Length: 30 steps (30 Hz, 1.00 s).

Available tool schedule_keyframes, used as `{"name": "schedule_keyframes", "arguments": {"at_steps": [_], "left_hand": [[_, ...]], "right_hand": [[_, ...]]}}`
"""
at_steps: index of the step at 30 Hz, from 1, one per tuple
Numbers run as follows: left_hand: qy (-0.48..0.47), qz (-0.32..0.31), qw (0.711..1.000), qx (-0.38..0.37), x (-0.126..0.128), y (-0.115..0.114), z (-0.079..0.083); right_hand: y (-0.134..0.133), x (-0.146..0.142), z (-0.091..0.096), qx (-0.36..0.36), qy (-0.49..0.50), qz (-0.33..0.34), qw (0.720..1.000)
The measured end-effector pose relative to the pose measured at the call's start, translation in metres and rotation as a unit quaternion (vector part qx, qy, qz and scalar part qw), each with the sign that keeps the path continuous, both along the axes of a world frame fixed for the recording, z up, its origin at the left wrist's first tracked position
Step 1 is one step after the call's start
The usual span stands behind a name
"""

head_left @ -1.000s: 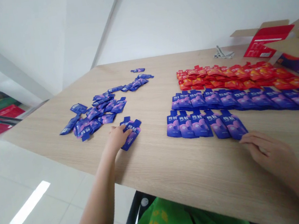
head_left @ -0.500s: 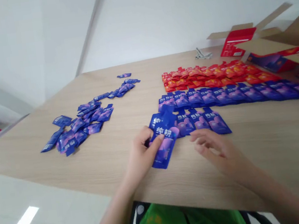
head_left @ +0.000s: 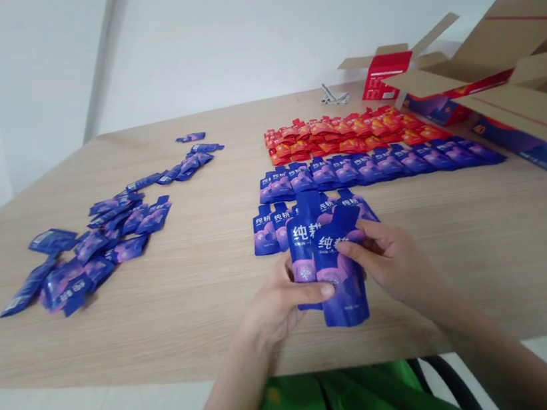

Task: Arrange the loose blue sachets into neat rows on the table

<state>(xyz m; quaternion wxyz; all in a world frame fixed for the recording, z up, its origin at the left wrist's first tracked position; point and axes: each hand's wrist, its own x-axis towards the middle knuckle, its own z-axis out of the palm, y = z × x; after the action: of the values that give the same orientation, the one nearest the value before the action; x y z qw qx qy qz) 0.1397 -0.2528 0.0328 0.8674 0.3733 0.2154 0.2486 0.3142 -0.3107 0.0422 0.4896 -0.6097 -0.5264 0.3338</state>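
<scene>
Two blue-and-purple spouted pouches overlap upright above the near part of the table. My left hand (head_left: 276, 302) is closed on them, its thumb lying across the front pouch (head_left: 346, 306) and the rear pouch (head_left: 303, 261) tucked beneath. On the right edge of the front pouch, my right hand (head_left: 394, 256) pinches with thumb and fingers. Just behind the hands lies a short row of matching pouches (head_left: 264, 236), partly hidden by the held ones. Farther back runs a longer row of blue pouches (head_left: 365, 167).
Rows of red-orange pouches (head_left: 334, 131) lie beyond the blue ones. A loose pile of blue pouches (head_left: 92, 247) spreads over the left side of the wooden table (head_left: 198, 242). Open cartons (head_left: 521, 135) stand at right, near a small red box (head_left: 386, 76) and a crumpled strip (head_left: 334, 95).
My right hand has come in from the right and now pinches the front pouch. The held pouches have turned more upright and spread apart. The view has swung right.
</scene>
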Motion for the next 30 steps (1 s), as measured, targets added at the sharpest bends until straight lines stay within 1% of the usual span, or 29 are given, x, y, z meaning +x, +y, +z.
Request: {"name": "schedule_keyframes", "arguments": {"at_steps": [1, 2, 5, 6, 8, 9, 11, 14, 16, 19, 20, 22, 24, 25, 27, 28, 29, 30], "left_hand": [[0.008, -0.015, 1.000, -0.017, 0.000, -0.002, -0.001], [0.019, -0.013, 0.999, -0.030, 0.001, -0.004, -0.002], [0.057, 0.033, 0.997, -0.044, 0.005, -0.009, -0.005], [0.067, 0.033, 0.996, -0.045, 0.006, -0.010, -0.005], [0.079, -0.006, 0.996, -0.048, 0.006, -0.009, -0.003], [0.084, -0.030, 0.995, -0.040, 0.006, -0.008, -0.001], [0.101, -0.051, 0.994, 0.001, 0.006, -0.005, 0.004], [0.129, -0.065, 0.987, 0.076, 0.008, -0.003, 0.009], [0.131, -0.077, 0.984, 0.097, 0.012, -0.004, 0.011], [0.140, -0.066, 0.981, 0.117, 0.020, -0.004, 0.013], [0.149, -0.060, 0.979, 0.124, 0.024, -0.004, 0.013], [0.171, -0.061, 0.973, 0.141, 0.033, -0.001, 0.012], [0.186, -0.086, 0.965, 0.163, 0.043, 0.002, 0.010], [0.187, -0.103, 0.961, 0.176, 0.049, 0.004, 0.009], [0.186, -0.139, 0.951, 0.206, 0.061, 0.008, 0.006], [0.193, -0.154, 0.942, 0.230, 0.067, 0.010, 0.006], [0.210, -0.163, 0.926, 0.267, 0.073, 0.012, 0.005], [0.239, -0.165, 0.901, 0.323, 0.078, 0.015, 0.005]], "right_hand": [[0.001, 0.000, -0.001, 0.015, -0.014, -0.013, 1.000], [0.002, 0.000, -0.003, 0.033, -0.031, -0.028, 0.999], [0.004, 0.002, -0.010, 0.078, -0.077, -0.063, 0.992], [0.004, 0.003, -0.013, 0.092, -0.095, -0.070, 0.989], [0.005, 0.004, -0.016, 0.122, -0.133, -0.081, 0.980], [0.006, 0.005, -0.017, 0.139, -0.152, -0.087, 0.975], [0.008, 0.004, -0.016, 0.177, -0.182, -0.085, 0.963], [0.012, 0.004, -0.010, 0.225, -0.198, -0.044, 0.953], [0.014, 0.008, -0.007, 0.238, -0.192, -0.021, 0.952], [0.013, 0.020, -0.004, 0.213, -0.163, -0.017, 0.963], [0.012, 0.026, -0.004, 0.195, -0.140, -0.015, 0.971], [0.009, 0.035, -0.005, 0.151, -0.059, 0.001, 0.987], [0.006, 0.044, -0.005, 0.104, 0.024, 0.028, 0.994], [0.005, 0.049, -0.005, 0.081, 0.049, 0.042, 0.995], [0.003, 0.060, -0.004, 0.044, 0.061, 0.055, 0.996], [0.004, 0.068, -0.005, 0.034, 0.057, 0.050, 0.996], [0.005, 0.078, -0.005, 0.030, 0.055, 0.039, 0.997], [0.009, 0.090, -0.007, 0.029, 0.052, 0.022, 0.998]]}}
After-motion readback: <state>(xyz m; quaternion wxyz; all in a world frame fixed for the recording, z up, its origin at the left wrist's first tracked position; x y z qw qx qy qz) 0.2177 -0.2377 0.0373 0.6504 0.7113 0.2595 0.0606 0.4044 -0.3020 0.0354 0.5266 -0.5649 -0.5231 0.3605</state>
